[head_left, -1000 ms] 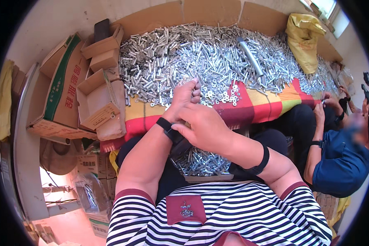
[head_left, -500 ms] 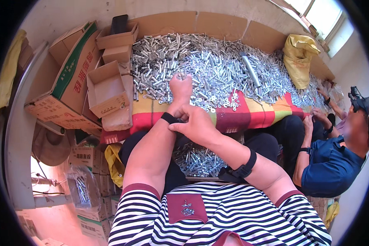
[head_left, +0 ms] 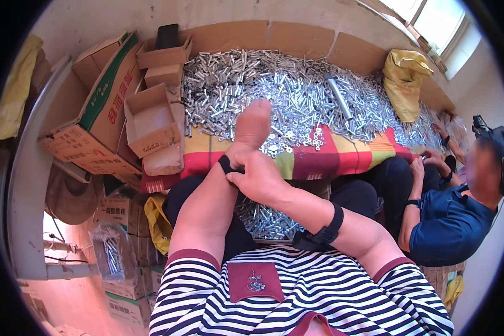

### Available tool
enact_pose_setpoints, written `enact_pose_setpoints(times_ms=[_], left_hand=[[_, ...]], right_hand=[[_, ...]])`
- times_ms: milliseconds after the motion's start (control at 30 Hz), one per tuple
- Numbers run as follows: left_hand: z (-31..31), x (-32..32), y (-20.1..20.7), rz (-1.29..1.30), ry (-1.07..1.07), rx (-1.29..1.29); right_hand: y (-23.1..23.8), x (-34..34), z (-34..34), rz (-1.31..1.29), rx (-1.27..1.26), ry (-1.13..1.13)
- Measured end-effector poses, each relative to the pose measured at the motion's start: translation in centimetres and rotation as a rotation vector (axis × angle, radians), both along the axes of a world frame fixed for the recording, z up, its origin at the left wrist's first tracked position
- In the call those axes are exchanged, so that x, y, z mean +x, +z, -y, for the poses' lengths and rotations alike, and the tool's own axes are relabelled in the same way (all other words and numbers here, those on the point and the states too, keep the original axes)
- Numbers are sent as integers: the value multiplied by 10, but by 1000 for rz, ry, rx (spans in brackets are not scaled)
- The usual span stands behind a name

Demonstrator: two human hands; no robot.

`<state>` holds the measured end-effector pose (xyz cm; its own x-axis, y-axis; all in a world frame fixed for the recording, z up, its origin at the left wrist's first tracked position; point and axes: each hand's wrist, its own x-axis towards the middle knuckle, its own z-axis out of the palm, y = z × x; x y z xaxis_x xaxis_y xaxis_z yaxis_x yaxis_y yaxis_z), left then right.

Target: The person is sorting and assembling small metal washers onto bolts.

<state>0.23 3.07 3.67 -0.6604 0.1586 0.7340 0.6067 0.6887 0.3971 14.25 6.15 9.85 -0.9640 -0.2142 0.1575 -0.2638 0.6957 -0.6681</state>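
My left hand [head_left: 254, 124] is closed, held above the near edge of a heap of silvery metal bolts [head_left: 235, 75]; whatever its curled fingers hold is hidden. A black wrist strap [head_left: 227, 164] circles my left wrist. My right hand [head_left: 259, 178] is closed at that wrist, its thumb against the inner side and its fingers on the strap. Several loose washers [head_left: 285, 140] lie just right of my left hand, on a checked cloth [head_left: 341, 154]. Between my knees more bolts [head_left: 269, 221] fill a container.
Empty cardboard trays [head_left: 151, 120] and a large carton [head_left: 92, 112] stand at left. A metal tube [head_left: 340, 98] and a yellow sack [head_left: 404, 84] rest on the heap. At right sits a person in a blue shirt [head_left: 453, 227]; another person's arm [head_left: 456, 148] shows beyond.
My left hand has turned, so the metal pieces seen at its fingers before are now hidden. My right hand stays at the left wrist strap. The view has shifted slightly.
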Motion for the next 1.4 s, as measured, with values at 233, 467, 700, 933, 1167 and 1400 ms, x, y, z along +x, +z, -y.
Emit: enact_pose_setpoints(times_ms=[233,467,700,933,1167,1400], left_hand=[[-22,17,2,-50,-113,-295],[30,-60,-13,1298,-495,1362],[49,-30,43,1480,-1124,2108],[65,-1,102,1293,-1267,2167],[16,43,133,1475,-1413,2092],[-21,66,117,1646,-1240,2039]], right_hand=[[8,20,4,193,-142,43],[19,39,-1,-294,15,268],[21,21,-3,-293,-61,359],[48,-27,-68,-125,-451,24],[6,-46,-54,483,-705,509],[-10,-20,-65,880,-865,605]])
